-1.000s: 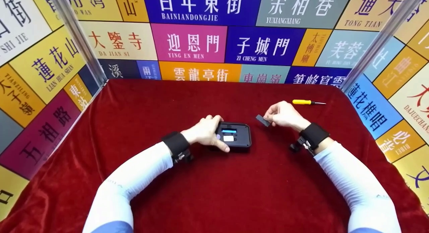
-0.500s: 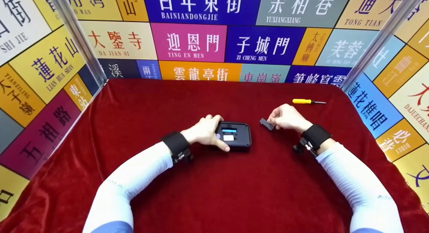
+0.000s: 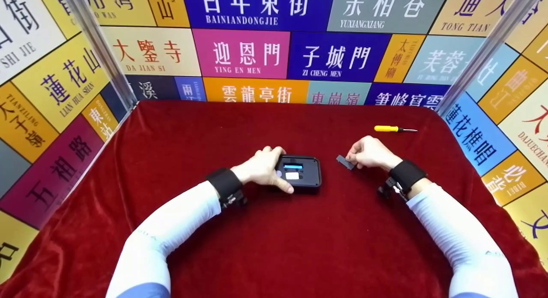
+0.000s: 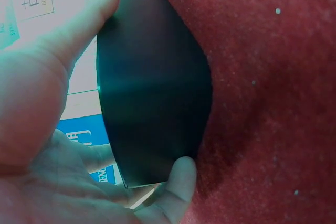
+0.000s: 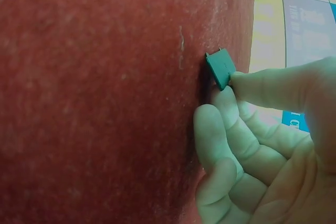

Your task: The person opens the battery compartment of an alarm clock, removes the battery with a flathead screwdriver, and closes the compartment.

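Observation:
My left hand [image 3: 260, 167] grips the left end of a black box-shaped device [image 3: 311, 174], thumb along the near side and fingers around the far side. An opening in the device's upper face shows a blue battery [image 3: 293, 166], with a white label [image 3: 292, 176] nearer to me. In the left wrist view, the dark smooth wall of the device [image 4: 155, 87] lies between thumb and fingers. To its right, my right hand [image 3: 371, 153] pinches a small dark battery cover [image 3: 343, 162] between thumb and forefinger. Small tabs stick out from one edge of the cover [image 5: 221, 67], close over the cloth.
A yellow-handled screwdriver [image 3: 387, 129] lies at the back right, beyond my right hand. Red velvet cloth [image 3: 274, 238] covers the table. Panels with printed characters [image 3: 244, 54] stand behind and on both sides, with clear posts [image 3: 471, 62] at the back corners.
My right hand has moved slightly right and nearer to me with the battery cover, away from the device. The left hand and the device have stayed in place.

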A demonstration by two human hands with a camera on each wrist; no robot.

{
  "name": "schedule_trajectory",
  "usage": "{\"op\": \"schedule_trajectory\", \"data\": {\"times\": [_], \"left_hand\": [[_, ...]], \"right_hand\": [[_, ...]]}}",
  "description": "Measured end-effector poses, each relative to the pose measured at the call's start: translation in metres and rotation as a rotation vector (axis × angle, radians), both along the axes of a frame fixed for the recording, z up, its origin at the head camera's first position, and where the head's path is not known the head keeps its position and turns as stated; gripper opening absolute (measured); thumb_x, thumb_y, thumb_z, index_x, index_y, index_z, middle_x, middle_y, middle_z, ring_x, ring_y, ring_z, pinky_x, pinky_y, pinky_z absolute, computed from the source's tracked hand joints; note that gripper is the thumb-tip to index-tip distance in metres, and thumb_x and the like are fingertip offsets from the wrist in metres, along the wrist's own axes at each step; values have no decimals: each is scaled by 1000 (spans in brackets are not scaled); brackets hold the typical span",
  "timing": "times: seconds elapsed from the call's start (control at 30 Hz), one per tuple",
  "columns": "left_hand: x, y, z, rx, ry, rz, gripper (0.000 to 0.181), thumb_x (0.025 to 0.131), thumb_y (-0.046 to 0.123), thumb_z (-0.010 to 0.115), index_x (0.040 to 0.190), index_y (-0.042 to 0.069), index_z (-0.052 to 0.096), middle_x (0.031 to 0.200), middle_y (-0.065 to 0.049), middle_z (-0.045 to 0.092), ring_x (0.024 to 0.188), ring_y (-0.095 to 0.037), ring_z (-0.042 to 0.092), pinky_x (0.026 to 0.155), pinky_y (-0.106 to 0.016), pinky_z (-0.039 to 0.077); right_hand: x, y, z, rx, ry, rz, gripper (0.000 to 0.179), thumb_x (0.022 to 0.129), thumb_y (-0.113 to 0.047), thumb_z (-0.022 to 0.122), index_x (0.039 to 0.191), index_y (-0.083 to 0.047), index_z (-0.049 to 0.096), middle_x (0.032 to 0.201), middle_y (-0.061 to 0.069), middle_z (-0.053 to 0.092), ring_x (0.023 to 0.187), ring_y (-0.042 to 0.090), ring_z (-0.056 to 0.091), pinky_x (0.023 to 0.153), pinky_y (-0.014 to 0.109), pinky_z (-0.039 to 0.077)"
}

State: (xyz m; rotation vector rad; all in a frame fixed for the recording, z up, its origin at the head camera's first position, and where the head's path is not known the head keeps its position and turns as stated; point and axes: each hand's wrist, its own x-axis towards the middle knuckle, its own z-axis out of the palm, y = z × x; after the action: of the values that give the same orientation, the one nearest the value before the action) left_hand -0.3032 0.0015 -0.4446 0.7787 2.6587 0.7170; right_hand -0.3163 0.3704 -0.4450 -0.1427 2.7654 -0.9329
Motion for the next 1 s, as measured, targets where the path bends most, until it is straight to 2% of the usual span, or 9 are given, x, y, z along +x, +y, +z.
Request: {"op": "schedule_trajectory", "data": {"times": [0.23, 0.5, 1.0], "left_hand": [[0, 2, -1, -2, 6, -3, 107, 71, 50, 106, 154, 10, 53, 140, -23, 62, 131, -47, 59, 114, -52, 55], [0, 0, -2, 10, -6, 7, 105, 70, 50, 107, 153, 11, 54, 140, -23, 61, 131, -46, 60, 114, -53, 55], [-1, 0, -3, 7, -22, 18, 108, 71, 51, 106, 156, 11, 52, 141, -22, 60, 132, -44, 59, 115, -53, 54]], "right_hand": [[1, 2, -3, 22, 4, 5, 16, 99, -9, 75, 99, 3, 85, 71, -3, 75, 60, 7, 68, 58, 21, 52], [0, -3, -1, 170, 131, 67, 12, 92, -12, 80, 83, -6, 85, 63, -1, 74, 54, 3, 63, 61, 23, 49], [-2, -3, 0, 214, 122, 61, 20, 96, -19, 79, 80, -9, 85, 64, -3, 75, 55, 4, 64, 63, 27, 47]]}}
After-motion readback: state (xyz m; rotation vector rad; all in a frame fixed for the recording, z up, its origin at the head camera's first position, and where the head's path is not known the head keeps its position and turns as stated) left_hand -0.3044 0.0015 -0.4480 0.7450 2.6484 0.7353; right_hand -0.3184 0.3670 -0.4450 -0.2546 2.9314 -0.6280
